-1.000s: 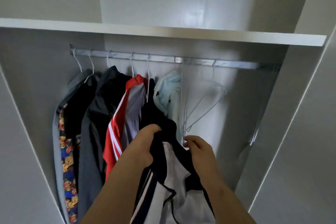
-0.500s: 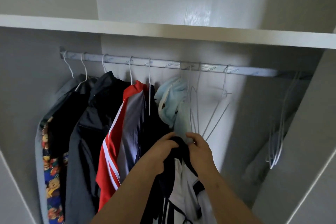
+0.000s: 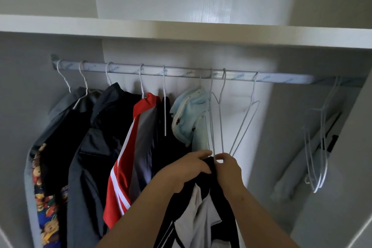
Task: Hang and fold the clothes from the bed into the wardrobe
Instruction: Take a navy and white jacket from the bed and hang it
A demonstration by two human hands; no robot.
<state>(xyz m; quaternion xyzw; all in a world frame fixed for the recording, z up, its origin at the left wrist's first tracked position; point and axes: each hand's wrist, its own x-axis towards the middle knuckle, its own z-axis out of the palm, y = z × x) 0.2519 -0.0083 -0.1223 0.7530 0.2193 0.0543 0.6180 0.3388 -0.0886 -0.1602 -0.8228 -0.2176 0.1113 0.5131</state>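
Wardrobe (image 3: 201, 32) space filled the view, its rail (image 3: 181, 74) running left to right with jackets (image 3: 104, 137) hung along the left half. Below the rail's middle, the dark-and-white garment (image 3: 201, 207) hung bunched from both hands. Empty wire hangers (image 3: 221, 119) dropped straight down from the rail, their lower ends reaching the grip. The left hand (image 3: 188, 169) clutched the garment's dark top edge. The right hand (image 3: 228, 169), nearer the hangers, appeared to pinch a lower wire just beside the cloth.
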